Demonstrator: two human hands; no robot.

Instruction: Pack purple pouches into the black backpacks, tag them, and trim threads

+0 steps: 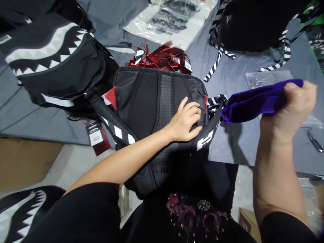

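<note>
A black backpack [144, 101] lies back side up at the table's front edge, its padded straps with white marks spread to both sides. My left hand [187, 121] rests on the right part of its back panel, fingers spread and slightly bent. My right hand [298, 104] is closed round the far end of a purple cloth [255, 103], held out to the right. The cloth's other end meets a black-and-white striped strap [217, 101] beside the backpack. Red shiny foil strips [162, 60] with a tag show behind the backpack's top.
Another black backpack [50, 60] with a white toothed mouth print stands at left. A dark bag with striped straps [248, 27] lies at the back right, near clear plastic bags [172, 20]. A metal tool [314, 140] is at the right edge; cardboard [27, 162] is at lower left.
</note>
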